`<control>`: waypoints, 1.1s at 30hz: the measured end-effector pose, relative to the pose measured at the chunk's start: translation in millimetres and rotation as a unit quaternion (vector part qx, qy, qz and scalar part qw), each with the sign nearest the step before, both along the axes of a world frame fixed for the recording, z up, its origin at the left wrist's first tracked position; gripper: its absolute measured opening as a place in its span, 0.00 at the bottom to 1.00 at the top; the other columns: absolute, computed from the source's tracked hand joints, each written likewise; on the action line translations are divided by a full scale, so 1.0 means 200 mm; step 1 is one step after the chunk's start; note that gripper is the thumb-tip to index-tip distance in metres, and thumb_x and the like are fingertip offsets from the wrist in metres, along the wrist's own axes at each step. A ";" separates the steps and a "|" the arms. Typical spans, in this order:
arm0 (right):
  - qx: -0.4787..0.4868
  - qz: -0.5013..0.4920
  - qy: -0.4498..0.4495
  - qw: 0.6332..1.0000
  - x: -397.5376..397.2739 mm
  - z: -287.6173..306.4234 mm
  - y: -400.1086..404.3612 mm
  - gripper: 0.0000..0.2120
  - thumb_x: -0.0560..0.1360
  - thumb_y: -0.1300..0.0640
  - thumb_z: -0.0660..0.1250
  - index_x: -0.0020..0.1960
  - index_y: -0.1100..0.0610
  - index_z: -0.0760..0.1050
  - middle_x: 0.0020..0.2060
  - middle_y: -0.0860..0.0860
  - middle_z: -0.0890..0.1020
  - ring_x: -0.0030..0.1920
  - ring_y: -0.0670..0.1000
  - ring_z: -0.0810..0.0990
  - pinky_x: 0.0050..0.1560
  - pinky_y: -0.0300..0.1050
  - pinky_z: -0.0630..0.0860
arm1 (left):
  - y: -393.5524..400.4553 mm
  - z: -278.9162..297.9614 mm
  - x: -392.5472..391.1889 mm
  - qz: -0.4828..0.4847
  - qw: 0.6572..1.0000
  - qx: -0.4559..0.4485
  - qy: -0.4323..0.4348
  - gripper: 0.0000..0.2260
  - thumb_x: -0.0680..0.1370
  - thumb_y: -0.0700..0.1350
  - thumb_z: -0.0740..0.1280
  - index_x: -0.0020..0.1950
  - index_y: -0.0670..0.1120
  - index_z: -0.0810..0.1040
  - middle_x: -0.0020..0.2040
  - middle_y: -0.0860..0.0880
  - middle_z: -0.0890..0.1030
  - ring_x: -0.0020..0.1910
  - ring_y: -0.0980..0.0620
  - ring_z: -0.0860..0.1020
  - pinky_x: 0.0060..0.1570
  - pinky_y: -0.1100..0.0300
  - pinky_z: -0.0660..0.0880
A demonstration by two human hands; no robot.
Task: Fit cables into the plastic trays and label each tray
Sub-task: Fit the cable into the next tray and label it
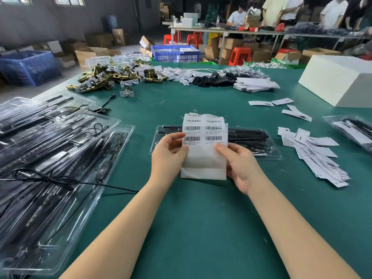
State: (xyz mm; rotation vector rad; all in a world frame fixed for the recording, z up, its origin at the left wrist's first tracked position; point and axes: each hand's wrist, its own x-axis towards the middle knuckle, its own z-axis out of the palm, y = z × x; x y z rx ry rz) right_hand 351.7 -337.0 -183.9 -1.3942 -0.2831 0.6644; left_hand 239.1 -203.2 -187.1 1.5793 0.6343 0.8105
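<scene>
**Label sheet held over a filled tray, label not yet applied**

Head-cam view, looking down at a green surface (191, 228) in a workshop. Both bare hands hold a sheet of barcode labels (204, 137) upright, directly above one clear plastic tray (259, 146) lying flat at centre. Left hand (168, 156): grip pinching the sheet's left edge, thumb on the front. Right hand (239, 164): grip pinching the lower right of the sheet, thumb just under the bottom-right barcode, prob. about to peel it. The lower part of the sheet is bare backing, so several labels look already used; approx. three full rows of two remain, plus a torn row at top.

The centre tray holds black bars and a coiled black cable (259, 148), i.e. fitting looks done for it. No label visible on it, though the sheet hides its middle.

Left of the centre tray: an overlapping stack of filled trays (52, 137), with one loose cable (60, 179) trailing across them; can't tell whether those are labelled. Right of the centre tray: a heap of white paper cards (316, 156), and beyond it, at the frame edge, one more filled tray (352, 131) with a white card inside. Behind the centre tray: a pile of brass hardware (112, 77), unrelated.

Judgement: mid-batch; labelling step in hand, many trays left to check.
</scene>
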 end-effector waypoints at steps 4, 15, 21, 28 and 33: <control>-0.034 -0.004 -0.216 0.976 -0.05 0.02 0.00 0.05 0.74 0.53 0.72 0.44 0.54 0.83 0.40 0.49 0.86 0.40 0.43 0.81 0.45 0.41 0.78 | -0.04 -0.01 -0.01 0.062 0.944 0.316 0.075 0.11 0.75 0.41 0.70 0.56 0.50 0.83 0.56 0.53 0.79 0.56 0.54 0.75 0.58 0.61 0.70; -0.070 0.035 -0.471 0.879 -0.09 0.05 -0.02 0.08 0.74 0.57 0.71 0.38 0.56 0.76 0.29 0.48 0.74 0.31 0.43 0.67 0.34 0.41 0.66 | -0.11 0.05 -0.03 0.006 0.933 0.361 -0.004 0.10 0.76 0.47 0.66 0.53 0.49 0.84 0.51 0.55 0.83 0.51 0.60 0.78 0.50 0.59 0.75; -0.086 0.077 -0.525 0.843 -0.11 0.06 -0.01 0.12 0.73 0.61 0.69 0.44 0.44 0.73 0.32 0.38 0.75 0.35 0.45 0.72 0.38 0.46 0.72 | -0.10 0.06 -0.04 -0.013 0.924 0.383 0.004 0.09 0.76 0.50 0.67 0.52 0.50 0.84 0.45 0.56 0.84 0.44 0.54 0.81 0.45 0.53 0.77; -0.069 0.071 -0.549 0.830 -0.10 0.04 0.00 0.11 0.77 0.57 0.68 0.40 0.47 0.70 0.30 0.38 0.72 0.32 0.44 0.68 0.34 0.39 0.66 | -0.06 0.05 -0.04 -0.062 0.943 0.326 -0.033 0.07 0.78 0.47 0.68 0.52 0.51 0.84 0.48 0.61 0.84 0.48 0.62 0.81 0.49 0.56 0.78; -0.065 0.073 -0.546 0.832 -0.10 0.05 0.00 0.18 0.77 0.54 0.68 0.36 0.42 0.62 0.29 0.42 0.69 0.31 0.46 0.64 0.32 0.43 0.67 | -0.04 0.04 -0.03 -0.066 0.955 0.283 -0.055 0.05 0.77 0.41 0.70 0.48 0.50 0.84 0.45 0.61 0.84 0.45 0.61 0.82 0.48 0.66 0.76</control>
